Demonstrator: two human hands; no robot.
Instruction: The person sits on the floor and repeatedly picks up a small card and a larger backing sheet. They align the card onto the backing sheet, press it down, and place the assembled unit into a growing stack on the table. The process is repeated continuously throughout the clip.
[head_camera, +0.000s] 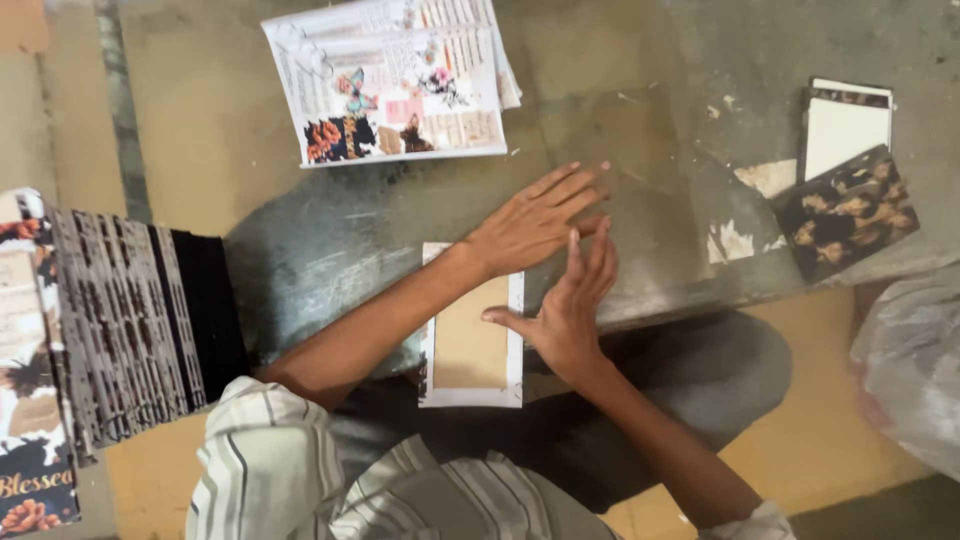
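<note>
Head view: brown card (470, 345) beneath left hand (535, 222), beside right hand (570, 305).

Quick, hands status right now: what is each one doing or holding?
Left hand: open, flat on the glass table, holding nothing.
Right hand: open, fingers upright beside the brown board, holding nothing.

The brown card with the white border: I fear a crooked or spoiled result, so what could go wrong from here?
1. The brown card hangs partly over the table edge, so it might tip or slide off.
2. The left hand and right hand press beyond the card's top corner, not on it, so it could shift unnoticed.
3. The table looks flaky with white scraps; grit might catch under the card.
</note>
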